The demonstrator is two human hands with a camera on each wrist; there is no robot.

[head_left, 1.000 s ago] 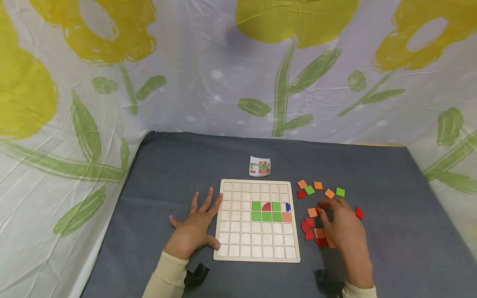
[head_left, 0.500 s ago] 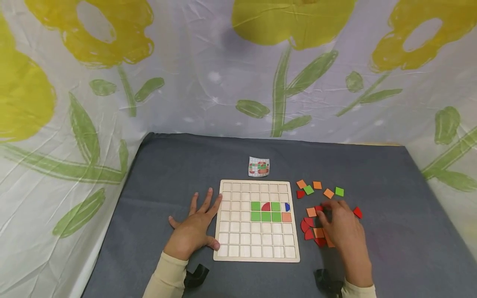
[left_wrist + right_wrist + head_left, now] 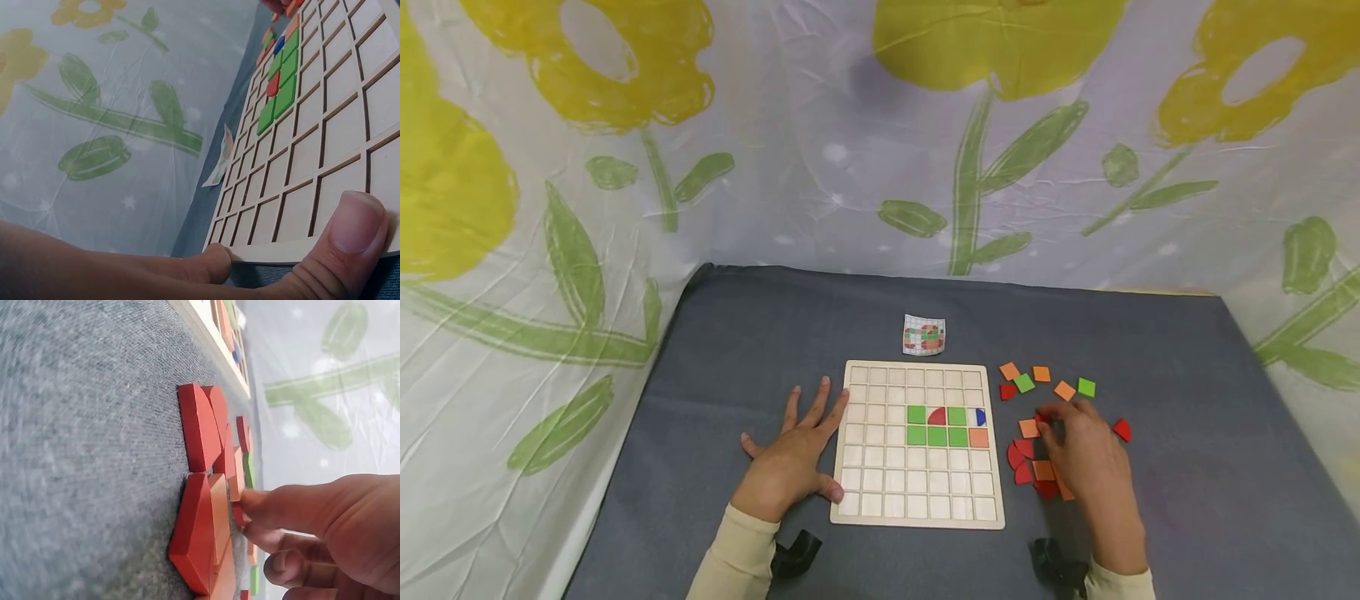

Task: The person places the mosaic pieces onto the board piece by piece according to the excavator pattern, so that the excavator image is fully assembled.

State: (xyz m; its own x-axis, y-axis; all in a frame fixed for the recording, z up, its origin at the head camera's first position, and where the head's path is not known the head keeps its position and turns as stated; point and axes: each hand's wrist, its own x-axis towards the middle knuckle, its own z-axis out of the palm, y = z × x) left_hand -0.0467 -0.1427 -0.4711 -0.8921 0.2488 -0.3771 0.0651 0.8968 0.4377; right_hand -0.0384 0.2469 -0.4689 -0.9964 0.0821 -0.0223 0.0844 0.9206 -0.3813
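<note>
The right hand [image 3: 1088,454] is narrowly pinching a small red piece [image 3: 238,515], the square wooden grid board [image 3: 916,506] lying leftward.

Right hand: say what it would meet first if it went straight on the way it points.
Likely the red piece closest to the right hand, perhaps already touched; depth is unclear.

Flat wooden grid board [image 3: 916,482], a partly hidden red tile [image 3: 1041,419] to its right
</note>
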